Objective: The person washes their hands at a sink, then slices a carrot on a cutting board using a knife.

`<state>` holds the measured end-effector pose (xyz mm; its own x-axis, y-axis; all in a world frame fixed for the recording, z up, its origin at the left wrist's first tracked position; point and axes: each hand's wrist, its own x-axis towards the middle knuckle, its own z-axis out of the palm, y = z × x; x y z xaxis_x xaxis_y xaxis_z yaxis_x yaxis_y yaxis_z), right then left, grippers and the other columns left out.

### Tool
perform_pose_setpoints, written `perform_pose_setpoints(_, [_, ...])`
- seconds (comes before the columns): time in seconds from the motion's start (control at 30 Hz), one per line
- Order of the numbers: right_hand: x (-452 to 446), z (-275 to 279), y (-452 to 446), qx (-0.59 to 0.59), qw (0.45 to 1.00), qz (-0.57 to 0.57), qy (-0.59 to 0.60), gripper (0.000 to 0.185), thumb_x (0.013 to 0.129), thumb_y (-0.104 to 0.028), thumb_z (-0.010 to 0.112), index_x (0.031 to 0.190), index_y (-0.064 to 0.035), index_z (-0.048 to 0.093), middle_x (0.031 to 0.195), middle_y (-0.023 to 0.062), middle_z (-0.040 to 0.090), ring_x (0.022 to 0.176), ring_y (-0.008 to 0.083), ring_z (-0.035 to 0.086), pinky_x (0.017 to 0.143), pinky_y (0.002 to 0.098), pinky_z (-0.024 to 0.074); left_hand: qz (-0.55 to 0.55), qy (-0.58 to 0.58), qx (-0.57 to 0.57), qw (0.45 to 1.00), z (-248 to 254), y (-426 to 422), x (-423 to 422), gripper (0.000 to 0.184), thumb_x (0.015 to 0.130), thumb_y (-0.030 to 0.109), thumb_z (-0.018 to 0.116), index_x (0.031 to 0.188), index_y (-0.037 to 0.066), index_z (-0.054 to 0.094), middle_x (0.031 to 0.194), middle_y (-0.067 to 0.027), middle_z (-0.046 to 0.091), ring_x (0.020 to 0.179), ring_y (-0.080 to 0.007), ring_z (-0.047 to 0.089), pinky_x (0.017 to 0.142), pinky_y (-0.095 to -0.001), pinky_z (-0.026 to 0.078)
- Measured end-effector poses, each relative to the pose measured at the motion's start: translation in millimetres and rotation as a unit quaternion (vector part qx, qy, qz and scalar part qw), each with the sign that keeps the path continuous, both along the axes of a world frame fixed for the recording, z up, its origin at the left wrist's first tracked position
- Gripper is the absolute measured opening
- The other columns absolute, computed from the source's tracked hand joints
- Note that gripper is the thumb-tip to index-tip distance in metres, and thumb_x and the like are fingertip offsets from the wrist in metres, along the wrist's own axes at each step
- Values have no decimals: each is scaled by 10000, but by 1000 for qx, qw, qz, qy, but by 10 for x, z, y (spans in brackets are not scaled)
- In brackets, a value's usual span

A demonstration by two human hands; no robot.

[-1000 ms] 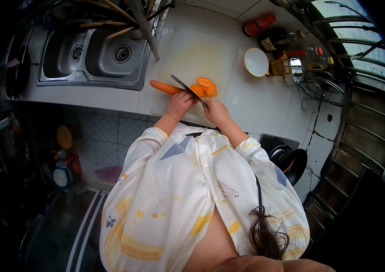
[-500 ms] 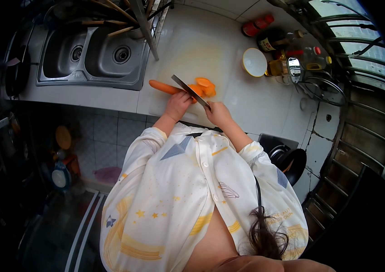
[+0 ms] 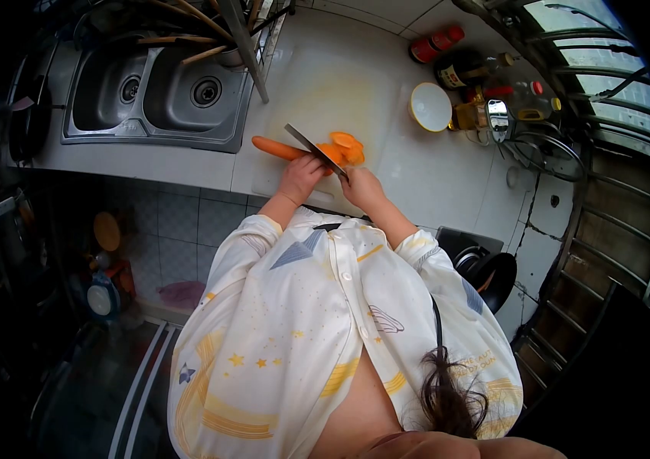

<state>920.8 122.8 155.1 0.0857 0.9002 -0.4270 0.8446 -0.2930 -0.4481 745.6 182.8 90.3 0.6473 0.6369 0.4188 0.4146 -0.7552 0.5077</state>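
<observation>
An orange carrot point(image 3: 276, 148) lies on a pale cutting board point(image 3: 329, 88) on the counter. My left hand point(image 3: 302, 179) is closed on the carrot, its fingertips close beside the blade. In my right hand point(image 3: 364, 190) is the handle of a knife point(image 3: 311, 145), fingers wrapped round it. The blade slants up to the left, across the carrot's cut end. Just right of the blade, several carrot slices point(image 3: 346, 145) lie in a loose heap. The blade and my left fingers hide part of the carrot.
A double steel sink point(image 3: 196, 96) is set in the counter on the left. To the right stand a white bowl point(image 3: 430, 107) with a yellow rim, a dark bottle point(image 3: 462, 69), a red-capped jar point(image 3: 436, 44) and a glass lid point(image 3: 547, 153). A black pan point(image 3: 493, 279) sits at lower right.
The knife and my right hand have shifted slightly to the left. My left hand and the carrot stay in nearly the same place.
</observation>
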Motion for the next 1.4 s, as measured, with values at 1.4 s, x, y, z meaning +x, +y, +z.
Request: perform_pose_setpoints(1.4, [-17, -118, -280, 22, 991, -128, 18, 418, 874, -197, 599, 1281, -117, 554, 856, 224, 668, 793, 422, 638, 708, 505, 516, 14, 135, -39, 990, 2, 349, -376, 496, 717, 125, 721, 1194, 117, 585, 1180, -67, 579, 1124, -284, 527, 955, -435, 418])
